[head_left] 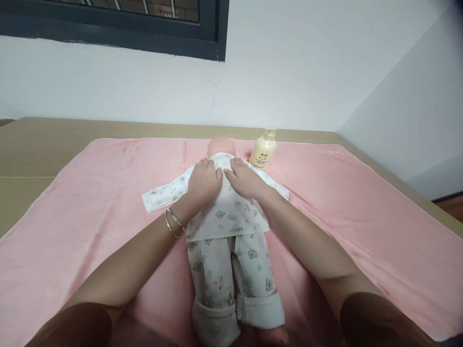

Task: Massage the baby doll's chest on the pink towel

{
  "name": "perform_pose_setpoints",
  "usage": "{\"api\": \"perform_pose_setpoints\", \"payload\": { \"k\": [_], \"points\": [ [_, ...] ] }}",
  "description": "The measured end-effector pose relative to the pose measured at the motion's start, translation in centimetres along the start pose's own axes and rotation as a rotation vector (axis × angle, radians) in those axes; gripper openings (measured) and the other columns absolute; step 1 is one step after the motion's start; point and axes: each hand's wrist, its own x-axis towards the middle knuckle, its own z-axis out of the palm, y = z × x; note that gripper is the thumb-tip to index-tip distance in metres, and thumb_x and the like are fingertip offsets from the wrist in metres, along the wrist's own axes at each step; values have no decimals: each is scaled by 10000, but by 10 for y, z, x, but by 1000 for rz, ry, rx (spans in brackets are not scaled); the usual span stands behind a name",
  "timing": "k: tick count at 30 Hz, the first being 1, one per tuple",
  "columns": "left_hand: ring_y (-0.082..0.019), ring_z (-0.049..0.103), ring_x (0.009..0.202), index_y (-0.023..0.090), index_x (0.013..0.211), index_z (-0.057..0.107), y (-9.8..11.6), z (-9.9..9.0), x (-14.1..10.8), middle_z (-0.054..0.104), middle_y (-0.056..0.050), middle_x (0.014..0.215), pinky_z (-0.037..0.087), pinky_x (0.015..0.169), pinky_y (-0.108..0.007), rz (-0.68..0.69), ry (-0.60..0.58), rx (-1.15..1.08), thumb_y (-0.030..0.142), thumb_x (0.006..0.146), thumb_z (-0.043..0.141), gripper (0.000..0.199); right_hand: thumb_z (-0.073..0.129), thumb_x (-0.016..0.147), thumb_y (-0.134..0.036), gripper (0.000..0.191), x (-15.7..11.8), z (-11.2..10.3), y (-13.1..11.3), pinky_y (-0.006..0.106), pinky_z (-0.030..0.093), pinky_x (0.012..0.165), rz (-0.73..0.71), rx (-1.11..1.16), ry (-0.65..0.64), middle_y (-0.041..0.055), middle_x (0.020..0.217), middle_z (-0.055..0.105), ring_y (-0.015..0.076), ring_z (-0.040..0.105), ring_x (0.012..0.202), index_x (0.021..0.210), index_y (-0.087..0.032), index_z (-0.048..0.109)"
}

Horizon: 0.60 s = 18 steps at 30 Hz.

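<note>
A baby doll (221, 145) lies stretched out with its head away from me and no face showing, seemingly on its front. It wears a white long-sleeved top (231, 217) and white trousers (211, 270) with small animal prints; the trouser cuffs are rolled up. My left hand (204, 181) rests on the left side of the doll's upper back, fingers laid toward the shoulder. On the other side, my right hand (246, 179) lies flat in the same manner. The two thumbs point inward, a small gap between them. Neither hand grips anything.
Under the doll a pink blanket (115, 207) covers much of the wooden table (47, 140). A cream pump bottle (264, 148) stands beyond my right hand, near the doll's head. Behind the table is a white wall (275, 72) with a dark window frame (213, 29).
</note>
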Motion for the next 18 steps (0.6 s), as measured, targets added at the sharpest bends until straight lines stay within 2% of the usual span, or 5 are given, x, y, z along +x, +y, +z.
{"api": "perform_pose_setpoints", "payload": {
  "k": [2,5,9,13,18],
  "points": [
    [-332,461,1382,-44,1304,525,6,-1,-7,543,-269,1400,330,1181,-459,68,8,72,237,975,311,482,254,1016,-440,702,7,1,4,434,172,1252,57,23,10,230,1615,225,323,171,1526,1523,45,266],
    [-322,457,1387,-37,1327,505,6,-1,-7,530,-267,1415,347,1172,-459,110,-6,58,213,966,312,480,265,1016,-413,684,6,5,1,460,182,1248,61,-10,40,236,1608,242,338,184,1520,1523,46,262],
    [-303,545,1284,54,1195,592,-4,0,7,618,-218,1311,422,1106,-444,30,-33,-88,207,942,316,404,266,1005,-316,628,-11,8,-12,486,213,1238,-63,-124,77,274,1551,347,348,271,1489,1482,90,318],
    [-304,588,1194,121,1058,624,-9,4,13,668,-187,1200,445,1064,-463,-13,1,-158,219,928,323,343,275,990,-255,570,-16,5,-15,451,202,1252,-161,-141,72,268,1518,406,318,302,1482,1422,89,414],
    [-310,490,1340,63,1251,552,-8,12,9,584,-212,1361,344,1158,-484,-28,24,-183,277,947,315,441,272,1008,-373,638,3,4,0,446,216,1244,-16,7,52,222,1595,292,314,223,1513,1501,29,326]
  ]
}}
